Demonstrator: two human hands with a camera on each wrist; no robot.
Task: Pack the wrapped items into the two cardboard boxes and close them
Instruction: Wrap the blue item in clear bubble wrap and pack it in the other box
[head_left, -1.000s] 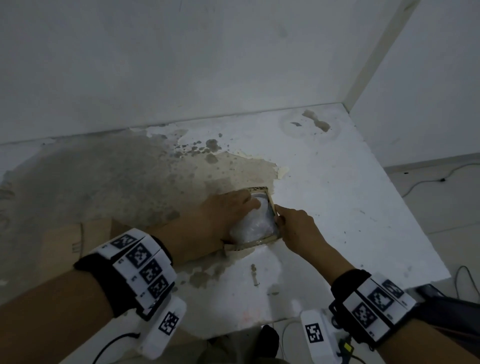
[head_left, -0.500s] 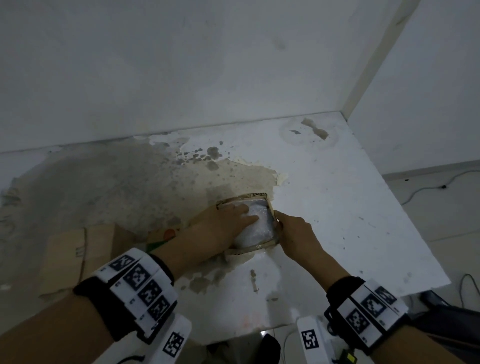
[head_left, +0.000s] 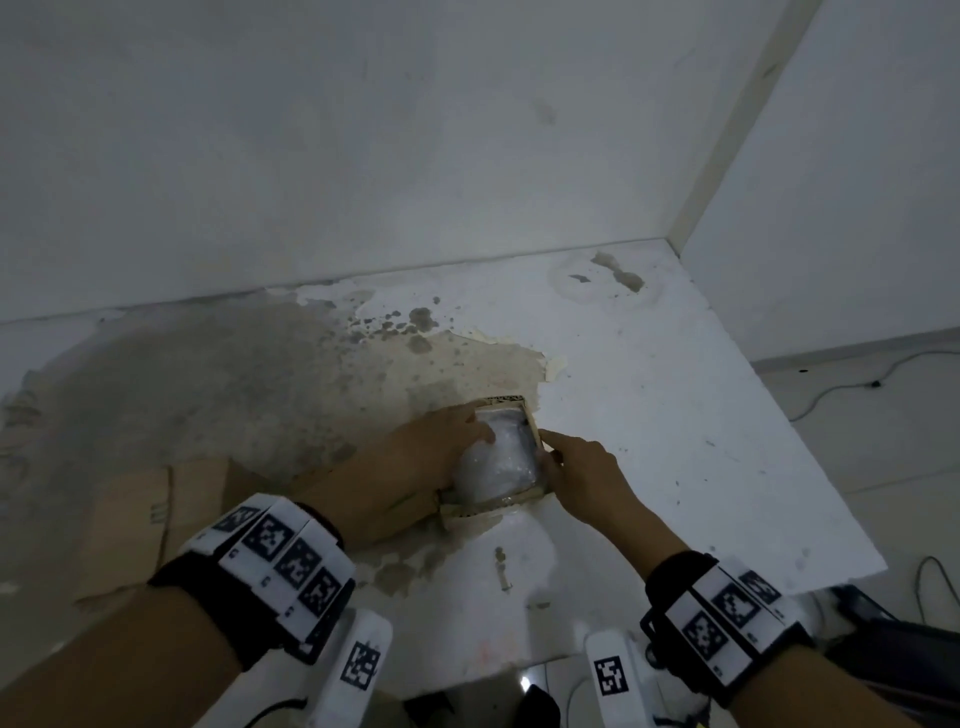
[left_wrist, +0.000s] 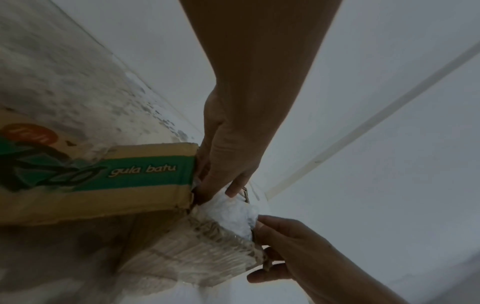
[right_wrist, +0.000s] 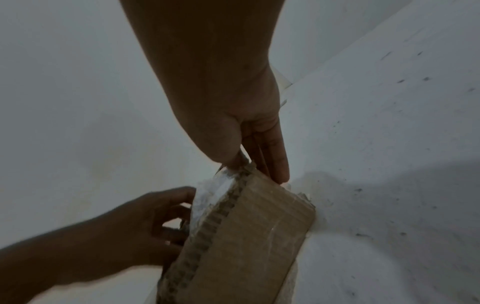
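A small open cardboard box (head_left: 535, 434) stands on the white table top (head_left: 649, 415), with a white wrapped item (head_left: 501, 462) inside it that bulges above the rim. My left hand (head_left: 441, 449) reaches in from the left. Its thumb (left_wrist: 233, 190) lies on the wrap (left_wrist: 233, 211) and its fingers go down along the item's left side. My right hand (head_left: 576, 467) pinches the box's right wall (right_wrist: 249, 236), thumb inside and fingers (right_wrist: 278, 164) outside. A second cardboard box (left_wrist: 116, 179) with a green band reading "gula batu" touches the small box's left side.
The left forearm partly hides the second box (head_left: 156, 499) in the head view. A white wall runs close behind the table, and a corner post (head_left: 727, 156) stands at the back right. The table's right edge (head_left: 831, 467) drops to a floor with cables (head_left: 841, 389).
Both hands stay on the small box. The left hand's fingers have slid a little further over the wrapped item, and the right forefinger now stretches along the wall.
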